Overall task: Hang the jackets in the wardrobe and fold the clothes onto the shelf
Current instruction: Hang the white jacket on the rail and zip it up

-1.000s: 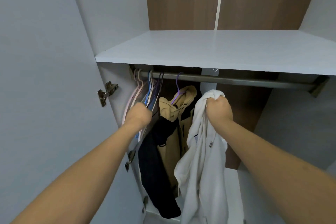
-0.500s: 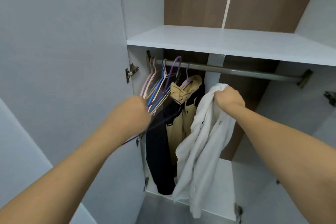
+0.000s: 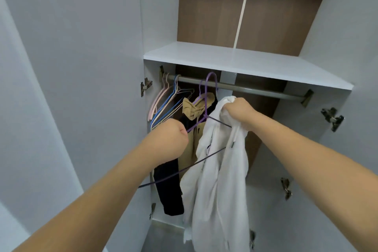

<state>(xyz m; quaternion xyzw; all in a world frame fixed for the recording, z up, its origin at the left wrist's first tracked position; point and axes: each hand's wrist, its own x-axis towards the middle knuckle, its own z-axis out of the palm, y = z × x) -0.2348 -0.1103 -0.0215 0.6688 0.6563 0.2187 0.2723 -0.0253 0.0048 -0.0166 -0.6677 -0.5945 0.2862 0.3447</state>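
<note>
The left hand (image 3: 173, 138) is fisted round a purple hanger (image 3: 206, 108), its fingers hidden behind the knuckles; the hanger's hook stands free just in front of the rail (image 3: 255, 90), and its lower bar runs partly behind the white jacket (image 3: 216, 180); the right hand (image 3: 238, 111) bunches that jacket's collar, the cloth hanging down past the wardrobe floor; to the far left, pink and blue empty hangers (image 3: 163, 104) crowd the rail; a tan jacket (image 3: 194, 112) and a dark garment (image 3: 169, 188) hang half covered behind both arms; the white shelf (image 3: 235, 61) sits above.
</note>
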